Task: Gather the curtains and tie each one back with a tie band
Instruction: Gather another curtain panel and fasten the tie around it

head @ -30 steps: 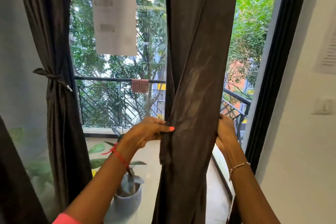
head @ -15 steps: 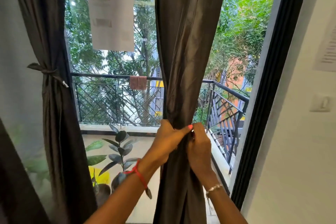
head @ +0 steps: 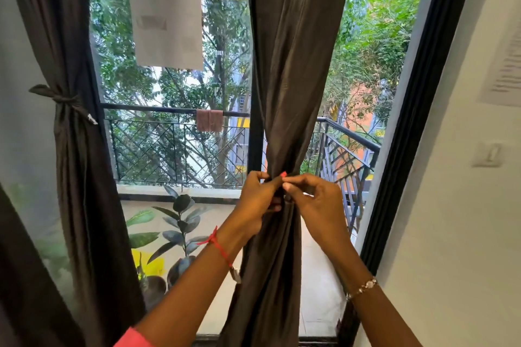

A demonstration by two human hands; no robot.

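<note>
A dark brown curtain [head: 293, 70] hangs in the middle of the glass door, gathered to a narrow waist at hand height. My left hand [head: 258, 200] grips the gathered fabric from the left, fingers curled round it. My right hand [head: 318, 205] meets it from the right and pinches at the same spot, thumb and forefinger together. Whether a tie band lies between the fingers is hidden. At the left, a second dark curtain [head: 76, 177] hangs tied back by a knotted dark band [head: 63, 100].
A black door frame [head: 414, 132] runs down the right, with a white wall [head: 451, 234] and a switch [head: 487, 154] beyond. A paper sheet [head: 166, 11] is stuck on the glass. Outside stand a balcony railing [head: 169, 149] and a potted plant [head: 180, 222].
The curtain has been drawn from a wide spread into a tight bunch. My right hand came in from the curtain's right edge to meet my left hand at the front.
</note>
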